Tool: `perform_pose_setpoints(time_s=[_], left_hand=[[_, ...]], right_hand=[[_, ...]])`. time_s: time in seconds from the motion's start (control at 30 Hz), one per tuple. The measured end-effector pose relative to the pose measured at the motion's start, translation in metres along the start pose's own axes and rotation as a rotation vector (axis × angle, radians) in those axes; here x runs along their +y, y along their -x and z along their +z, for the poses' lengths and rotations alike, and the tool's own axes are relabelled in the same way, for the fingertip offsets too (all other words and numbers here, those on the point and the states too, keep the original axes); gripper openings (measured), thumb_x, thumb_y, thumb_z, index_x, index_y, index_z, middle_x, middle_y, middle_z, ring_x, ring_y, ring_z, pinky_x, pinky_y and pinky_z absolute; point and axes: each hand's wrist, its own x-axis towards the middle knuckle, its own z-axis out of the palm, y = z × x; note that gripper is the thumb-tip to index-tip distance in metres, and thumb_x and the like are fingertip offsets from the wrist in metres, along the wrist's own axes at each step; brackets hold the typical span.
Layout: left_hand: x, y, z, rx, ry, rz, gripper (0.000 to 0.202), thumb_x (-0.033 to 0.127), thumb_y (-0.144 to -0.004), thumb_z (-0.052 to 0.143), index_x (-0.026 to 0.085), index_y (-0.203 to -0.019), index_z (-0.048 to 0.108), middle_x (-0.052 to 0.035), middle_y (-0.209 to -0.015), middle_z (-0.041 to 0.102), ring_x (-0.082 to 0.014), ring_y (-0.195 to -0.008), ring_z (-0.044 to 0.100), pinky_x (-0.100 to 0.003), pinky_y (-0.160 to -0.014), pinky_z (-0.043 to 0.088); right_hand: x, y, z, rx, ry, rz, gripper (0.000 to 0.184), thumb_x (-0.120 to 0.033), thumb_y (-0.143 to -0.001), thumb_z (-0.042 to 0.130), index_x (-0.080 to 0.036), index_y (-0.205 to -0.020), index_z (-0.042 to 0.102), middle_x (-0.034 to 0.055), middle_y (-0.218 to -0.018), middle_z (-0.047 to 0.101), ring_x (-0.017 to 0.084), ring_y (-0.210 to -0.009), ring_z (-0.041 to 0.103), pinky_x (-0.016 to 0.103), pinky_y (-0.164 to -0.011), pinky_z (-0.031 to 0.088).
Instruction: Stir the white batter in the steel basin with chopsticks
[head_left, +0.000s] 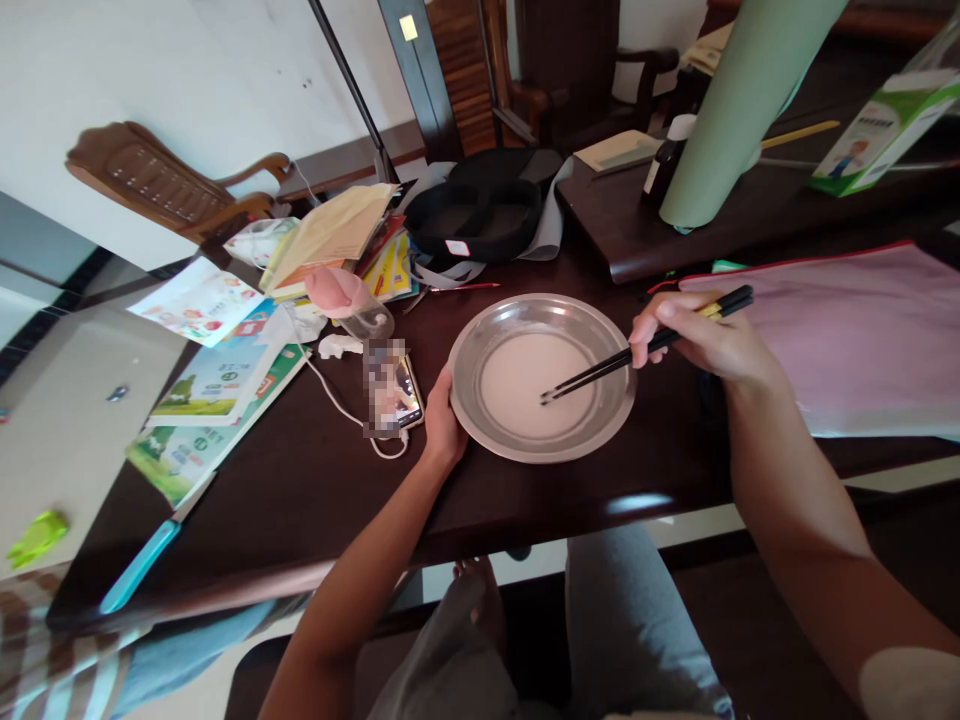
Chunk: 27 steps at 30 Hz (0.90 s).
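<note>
right hand [694, 330] grip closed around a pair of black chopsticks [600, 371], held near the upper end, thumb on top, fingers curled; sticks slant down left over the basin's right rim, tips close together at the milky liquid [514, 385], near its middle. can't tell how deep the tips go. left hand [444, 425] grip is closed on the left rim of the metal basin [540, 452], fingers partly hidden by it. basin sits upright on the dark desk [315, 520], near the front edge, with a bare strip between. left side is tight: phone [405, 400] with white cable [334, 395] just beside the left hand. behind the basin, a red pencil [469, 287], then a black case [480, 215]. right side: pinkish mesh bag [855, 340] lies beyond the right hand, raised dark tabletop [622, 235] behind. more open desk front left, between left forearm and the blue-handled knife [142, 565], which lies near the desk's left end, blade touching the green booklet [176, 465].
</note>
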Motion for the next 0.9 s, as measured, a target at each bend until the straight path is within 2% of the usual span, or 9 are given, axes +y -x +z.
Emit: perform_pose_setpoints(time_s=[0.1, 0.17, 0.27, 0.4, 0.5, 0.63, 0.7, 0.8, 0.9], left_hand=[[0.0, 0.001, 0.001, 0.012, 0.006, 0.0, 0.029, 0.049, -0.076, 0.084, 0.023, -0.089, 0.08, -0.002, -0.097, 0.087, -0.0331, -0.119, 0.079, -0.043, -0.11, 0.06], [0.0, 0.001, 0.001, 0.014, 0.005, 0.004, 0.028, 0.048, -0.077, 0.083, 0.023, -0.089, 0.08, -0.0018, -0.096, 0.087, -0.0331, -0.12, 0.079, -0.042, -0.11, 0.06], [0.001, 0.001, 0.001, 0.001, -0.001, 0.012, 0.027, 0.048, -0.08, 0.081, 0.023, -0.09, 0.081, -0.0027, -0.1, 0.088, -0.0328, -0.123, 0.078, -0.042, -0.11, 0.06], [0.001, 0.001, 0.002, -0.009, -0.01, 0.006, 0.028, 0.048, -0.08, 0.081, 0.023, -0.092, 0.082, -0.0031, -0.104, 0.088, -0.0324, -0.122, 0.078, -0.042, -0.111, 0.06], [0.002, 0.002, 0.002, -0.008, -0.019, 0.013, 0.026, 0.047, -0.082, 0.08, 0.023, -0.091, 0.082, -0.0029, -0.103, 0.088, -0.0319, -0.122, 0.078, -0.042, -0.11, 0.06], [0.004, 0.003, 0.003, 0.003, -0.023, 0.016, 0.022, 0.045, -0.082, 0.08, 0.024, -0.089, 0.082, -0.002, -0.1, 0.087, -0.0312, -0.121, 0.078, -0.041, -0.11, 0.06], [0.004, 0.003, 0.003, -0.002, -0.02, 0.019, 0.022, 0.045, -0.082, 0.079, 0.024, -0.09, 0.082, -0.002, -0.099, 0.087, -0.0312, -0.122, 0.078, -0.041, -0.109, 0.061], [0.004, 0.003, 0.003, 0.012, -0.02, 0.028, 0.021, 0.044, -0.083, 0.079, 0.024, -0.089, 0.082, -0.0013, -0.096, 0.087, -0.0301, -0.124, 0.077, -0.04, -0.111, 0.059], [0.003, 0.003, 0.003, 0.04, -0.025, 0.03, 0.02, 0.043, -0.084, 0.079, 0.023, -0.089, 0.082, -0.0008, -0.093, 0.086, -0.0294, -0.124, 0.076, -0.039, -0.114, 0.058]], right_hand=[[-0.003, 0.0, 0.01, -0.102, 0.123, 0.023, 0.051, -0.06, -0.105, 0.069, -0.016, -0.085, 0.086, 0.0093, -0.078, 0.082, 0.015, -0.064, 0.067, 0.029, -0.059, 0.051], [-0.005, -0.001, 0.013, -0.12, 0.206, 0.016, 0.052, -0.059, -0.107, 0.066, -0.016, -0.088, 0.087, 0.0103, -0.086, 0.084, 0.015, -0.069, 0.068, 0.028, -0.063, 0.052], [-0.005, -0.002, 0.008, -0.021, 0.206, -0.01, 0.048, -0.058, -0.106, 0.068, -0.018, -0.088, 0.088, 0.0087, -0.084, 0.084, 0.014, -0.069, 0.068, 0.028, -0.062, 0.051], [-0.001, 0.0, -0.003, 0.068, 0.035, -0.014, 0.047, -0.061, -0.1, 0.077, -0.02, -0.079, 0.085, 0.0063, -0.067, 0.079, 0.015, -0.059, 0.067, 0.027, -0.054, 0.049], [-0.001, 0.001, 0.001, -0.023, 0.021, 0.012, 0.047, -0.06, -0.101, 0.075, -0.019, -0.081, 0.086, 0.0068, -0.069, 0.08, 0.015, -0.06, 0.069, 0.027, -0.055, 0.051], [-0.005, -0.001, 0.012, -0.124, 0.172, 0.013, 0.05, -0.058, -0.107, 0.067, -0.018, -0.088, 0.089, 0.0098, -0.084, 0.085, 0.015, -0.07, 0.072, 0.028, -0.063, 0.054], [-0.005, -0.002, 0.01, -0.071, 0.193, -0.001, 0.05, -0.059, -0.106, 0.068, -0.018, -0.087, 0.089, 0.0095, -0.084, 0.085, 0.015, -0.07, 0.071, 0.028, -0.062, 0.053], [-0.003, -0.001, 0.003, 0.047, 0.095, -0.02, 0.049, -0.063, -0.1, 0.074, -0.02, -0.081, 0.087, 0.0072, -0.072, 0.081, 0.015, -0.061, 0.068, 0.028, -0.056, 0.051], [-0.001, 0.0, 0.001, 0.039, 0.013, -0.001, 0.048, -0.064, -0.097, 0.077, -0.02, -0.079, 0.085, 0.0056, -0.064, 0.078, 0.016, -0.057, 0.067, 0.028, -0.053, 0.05]])
